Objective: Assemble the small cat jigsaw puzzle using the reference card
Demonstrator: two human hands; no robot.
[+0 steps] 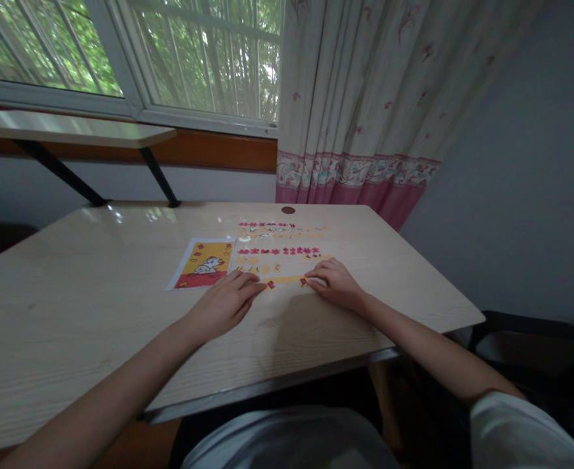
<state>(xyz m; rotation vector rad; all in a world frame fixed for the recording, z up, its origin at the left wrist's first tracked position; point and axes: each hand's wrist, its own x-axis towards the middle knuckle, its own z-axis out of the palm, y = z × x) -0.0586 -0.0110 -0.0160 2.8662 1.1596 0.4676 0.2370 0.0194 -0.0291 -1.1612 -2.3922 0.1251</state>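
Observation:
My left hand (225, 305) rests low over the table, thumb and fingers drawn together at the edge of a small red and yellow puzzle piece (271, 284). Opposite it, my right hand (339, 283) pinches another red and yellow puzzle piece (303, 282) between thumb and fingertips. Between the hands lies a strip of yellow puzzle pieces (285, 280). Farther back, small pieces are laid out in rows, among them a row of red pieces (277, 251). Left of the rows is a picture sheet (208, 264) showing a white cartoon animal on yellow and red; my left fingers are near its lower right corner.
The light wood table (96, 299) ends in a front edge close to my body. A raised shelf (71, 127) on black supports stands at the back left. Behind are a barred window and a floral curtain (355, 98). A dark chair (526, 326) is at the right.

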